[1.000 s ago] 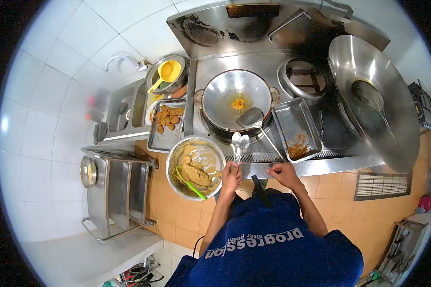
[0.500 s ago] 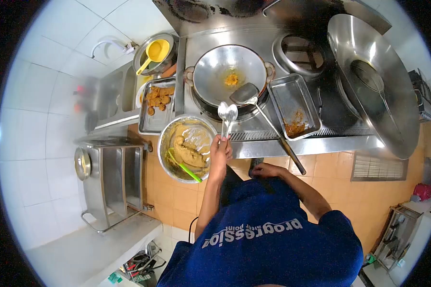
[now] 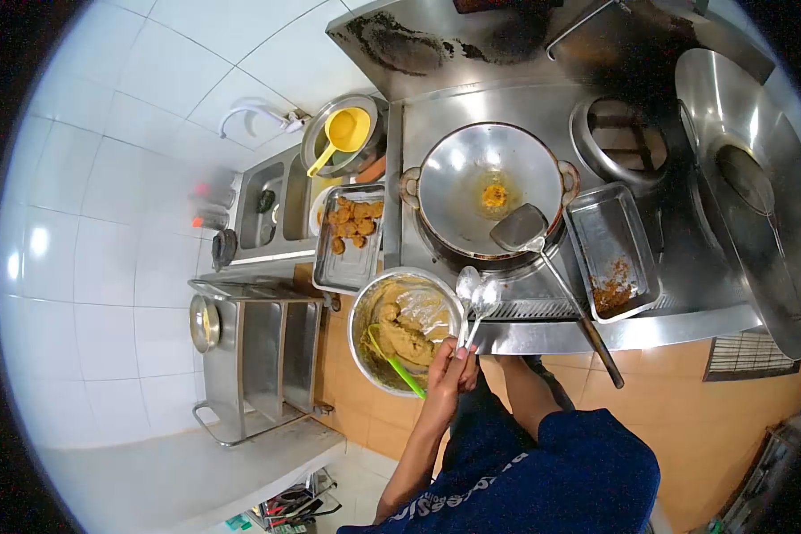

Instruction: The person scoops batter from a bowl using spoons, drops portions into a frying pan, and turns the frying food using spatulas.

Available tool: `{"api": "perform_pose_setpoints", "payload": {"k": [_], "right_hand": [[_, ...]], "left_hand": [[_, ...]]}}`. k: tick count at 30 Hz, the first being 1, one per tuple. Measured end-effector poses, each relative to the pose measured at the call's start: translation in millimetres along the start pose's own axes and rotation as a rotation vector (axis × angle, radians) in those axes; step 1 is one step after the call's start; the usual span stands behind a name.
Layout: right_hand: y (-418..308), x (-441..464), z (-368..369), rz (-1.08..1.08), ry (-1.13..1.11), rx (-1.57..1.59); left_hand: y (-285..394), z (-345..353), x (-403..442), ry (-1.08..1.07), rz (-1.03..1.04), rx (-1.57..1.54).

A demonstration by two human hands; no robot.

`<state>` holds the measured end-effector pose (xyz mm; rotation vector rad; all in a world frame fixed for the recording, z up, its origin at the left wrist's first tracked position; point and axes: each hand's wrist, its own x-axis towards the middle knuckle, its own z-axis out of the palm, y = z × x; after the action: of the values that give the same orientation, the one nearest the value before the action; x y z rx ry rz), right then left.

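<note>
Shiny metal spoons (image 3: 486, 297), a pair, side by side in L hand (image 3: 451, 368): fingers curled round handles, spoon ends pointing fwd, just beside round steel bowl (image 3: 359, 343) of tan batter (image 3: 402, 340) w/ bright-green utensil (image 3: 404, 373). R hand hidden, only R forearm (image 3: 527, 392) shows; can't tell its state. From my remote feed, I'd say: firm grip low on handles, spoon ends paired, clear of bowl rim & long-handled metal turner (image 3: 561, 283) across the silver wok (image 3: 454, 173).

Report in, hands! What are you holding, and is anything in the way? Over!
Left hand holding two spoons. Right hand out of sight. Spatula resting on wok, handle jutting past stove edge, maybe in the way.
</note>
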<state>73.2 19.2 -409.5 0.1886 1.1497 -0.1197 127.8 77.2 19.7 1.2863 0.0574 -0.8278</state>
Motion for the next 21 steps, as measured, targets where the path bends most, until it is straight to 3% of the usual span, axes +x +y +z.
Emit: {"api": "perform_pose_setpoints", "payload": {"k": [21], "right_hand": [[-2.6,-11.5,-18.9,-0.136,-0.12,0.1]], "left_hand": [[28.6,-9.6,25.8,0.017,-0.023,0.016]]}}
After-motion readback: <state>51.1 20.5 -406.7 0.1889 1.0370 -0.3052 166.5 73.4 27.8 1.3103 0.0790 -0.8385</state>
